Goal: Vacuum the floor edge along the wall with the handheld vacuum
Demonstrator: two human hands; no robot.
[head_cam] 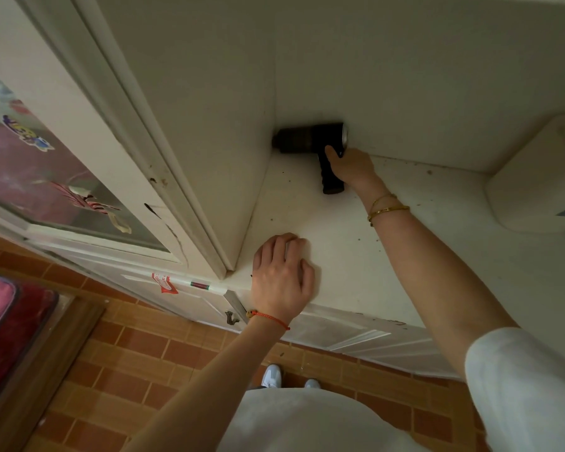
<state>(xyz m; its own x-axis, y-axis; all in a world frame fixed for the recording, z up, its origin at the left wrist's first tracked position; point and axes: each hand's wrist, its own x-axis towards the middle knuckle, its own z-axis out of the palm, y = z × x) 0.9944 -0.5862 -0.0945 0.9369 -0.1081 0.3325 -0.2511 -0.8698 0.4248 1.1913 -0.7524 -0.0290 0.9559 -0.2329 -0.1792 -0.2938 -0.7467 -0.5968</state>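
Gripping the handheld vacuum point(310, 138), right hand point(351, 166) wraps its handle.

**Vacuum in the corner of the ledge**

The vacuum point(310, 138) lies on the ledge point(421, 256), nose in the far corner where the wall point(437, 76) meets the cabinet point(190, 109) — the right hand point(351, 166) wraps its handle. The left hand point(282, 275) rests flat near the ledge's front edge. A box point(535, 177) sits far right. Below — the floor point(128, 353), with shoes point(273, 376) before the ledge.
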